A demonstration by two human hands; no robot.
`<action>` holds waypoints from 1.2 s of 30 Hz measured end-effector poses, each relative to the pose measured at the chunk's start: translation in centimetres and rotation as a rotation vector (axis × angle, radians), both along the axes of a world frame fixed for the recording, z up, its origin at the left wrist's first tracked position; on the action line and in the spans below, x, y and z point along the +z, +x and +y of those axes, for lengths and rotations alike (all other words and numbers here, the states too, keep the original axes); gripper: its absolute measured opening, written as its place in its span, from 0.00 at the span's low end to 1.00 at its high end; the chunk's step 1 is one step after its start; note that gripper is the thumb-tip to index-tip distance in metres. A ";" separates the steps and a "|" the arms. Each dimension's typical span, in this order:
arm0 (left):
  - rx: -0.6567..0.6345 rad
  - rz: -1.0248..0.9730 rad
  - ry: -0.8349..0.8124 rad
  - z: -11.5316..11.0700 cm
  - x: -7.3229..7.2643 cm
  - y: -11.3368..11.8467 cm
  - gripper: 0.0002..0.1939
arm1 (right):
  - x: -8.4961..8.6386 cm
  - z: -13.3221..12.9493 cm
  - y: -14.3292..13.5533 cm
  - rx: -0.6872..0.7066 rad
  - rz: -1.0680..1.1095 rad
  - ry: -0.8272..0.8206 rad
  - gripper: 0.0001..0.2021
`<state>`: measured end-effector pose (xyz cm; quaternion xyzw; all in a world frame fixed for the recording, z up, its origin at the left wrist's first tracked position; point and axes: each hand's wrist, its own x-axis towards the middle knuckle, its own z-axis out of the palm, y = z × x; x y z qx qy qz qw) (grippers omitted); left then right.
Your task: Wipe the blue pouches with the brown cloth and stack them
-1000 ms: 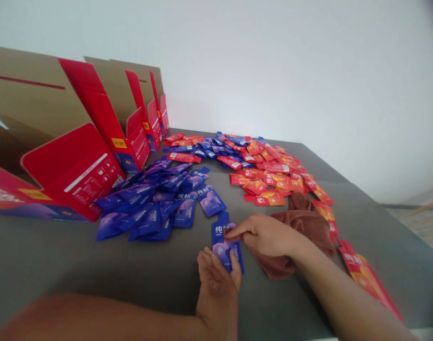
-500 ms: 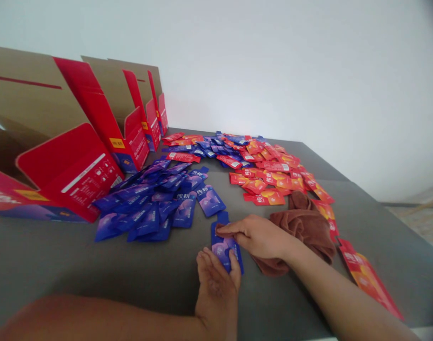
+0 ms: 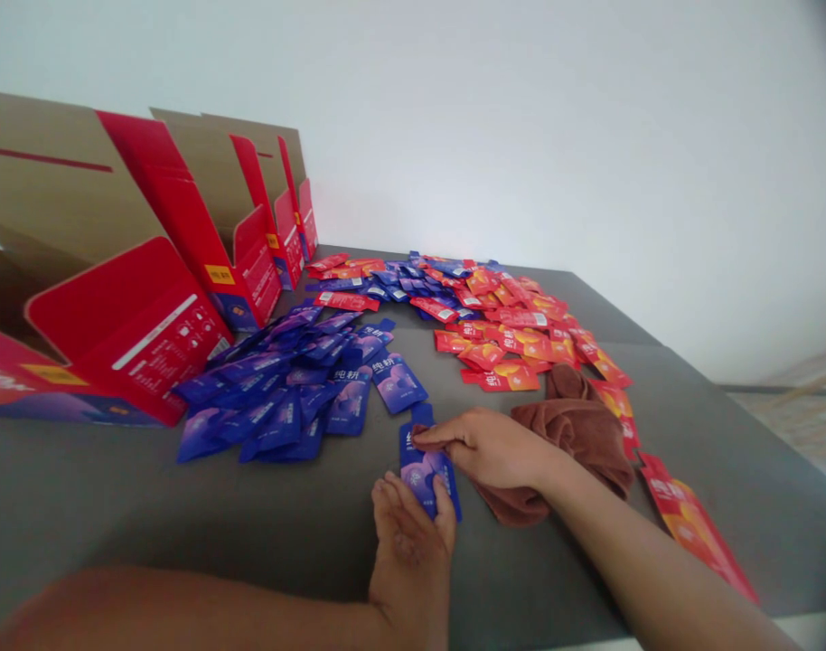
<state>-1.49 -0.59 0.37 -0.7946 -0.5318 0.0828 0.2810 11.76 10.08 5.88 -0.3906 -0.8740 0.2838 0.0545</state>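
Observation:
A blue sachet (image 3: 418, 472) lies flat on the dark grey table. Its lower end is gripped between the thumb and fingers of my left hand (image 3: 411, 541). My right hand (image 3: 489, 449) is closed on a brown cloth (image 3: 576, 434), a bit of it wrapped over the pointing fingertip. That covered fingertip presses on the upper part of the blue sachet. The rest of the cloth spreads bunched on the table under and beyond my right wrist. A heap of blue sachets (image 3: 284, 389) lies just left of my hands.
Open red cartons (image 3: 148, 334) stand in a row on the left. Red-orange sachets (image 3: 514, 339) curve along the right, beyond the cloth, with mixed blue and red ones at the back. One red sachet (image 3: 694, 524) lies by my right forearm. A white wall (image 3: 521, 117) rises behind.
The whole view has shifted very slightly. Both hands keep their places on the blue sachet, with no clear movement of the cloth.

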 end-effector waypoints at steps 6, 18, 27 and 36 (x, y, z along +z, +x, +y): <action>-0.022 -0.018 -0.001 0.0 0.1 -0.1 0.24 | -0.1 -0.1 0.0 0.103 0.065 -0.124 0.24; 0.013 -0.011 0.000 0.0 0.1 0.2 0.23 | -0.2 0.0 0.1 0.109 0.114 -0.192 0.24; -0.009 0.064 0.005 0.0 0.3 0.0 0.23 | -0.6 0.9 0.8 -0.001 0.075 -0.040 0.23; 0.002 0.021 -0.048 0.2 0.2 -0.1 0.23 | -0.2 0.3 0.1 -0.027 0.147 0.029 0.17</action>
